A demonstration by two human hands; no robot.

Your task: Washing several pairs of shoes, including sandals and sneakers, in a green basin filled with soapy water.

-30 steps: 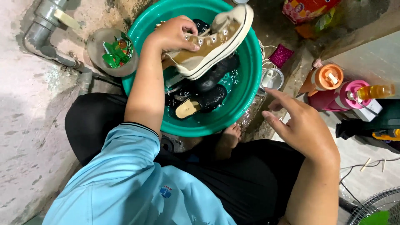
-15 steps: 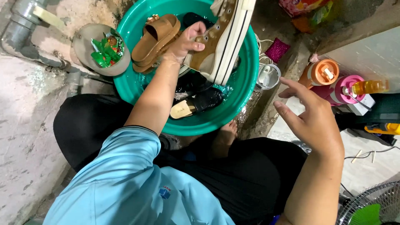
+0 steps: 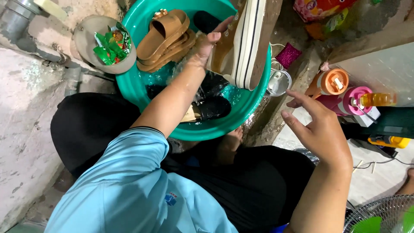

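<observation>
My left hand [image 3: 207, 45] grips a tan canvas sneaker [image 3: 243, 39] with a white sole and holds it tilted on edge over the right side of a teal wash basin [image 3: 224, 125]. Brown sandals [image 3: 166, 36] lie stacked at the basin's far left. Dark footwear [image 3: 211, 105] sits in the water near the front. My right hand [image 3: 321, 129] hovers to the right of the basin, fingers spread, holding nothing. It is near an orange-capped bottle [image 3: 330, 82] and a pink bottle [image 3: 349, 101].
A small bowl of green and red sachets [image 3: 108, 45] rests left of the basin by a grey pipe [image 3: 17, 19]. A clear cup [image 3: 278, 82] and a pink scrubber [image 3: 288, 55] lie right of the basin. A fan grille [image 3: 379, 213] is at the bottom right.
My left hand has turned the sneaker up onto its edge and shifted it right, uncovering the brown sandals. My right hand has stayed hovering near the bottles.
</observation>
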